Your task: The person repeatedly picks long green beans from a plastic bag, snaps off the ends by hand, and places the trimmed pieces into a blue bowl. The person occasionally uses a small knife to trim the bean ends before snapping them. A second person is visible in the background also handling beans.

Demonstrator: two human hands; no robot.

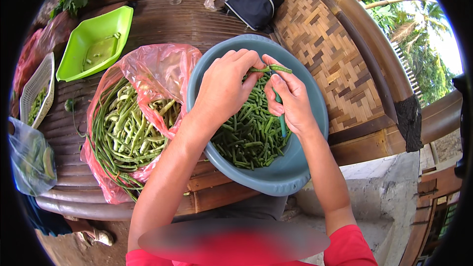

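Over the grey-blue basin (295,175), already well filled with cut pieces, the left hand (224,88) and right hand (290,98) pinch one long bean (271,69), the right seemingly gripping a green-handled knife (282,118), while plenty wait on the pink bag (162,66).

Dark green bean pieces (251,133) in my grey-blue basin (286,177), paler green beans (128,128) on pink plastic bag (157,69) — lime-green tray (93,44), brown slatted desk (172,24), black pouch (253,0).

Green tray (79,54), white basket (42,81), dark pouch (252,1)
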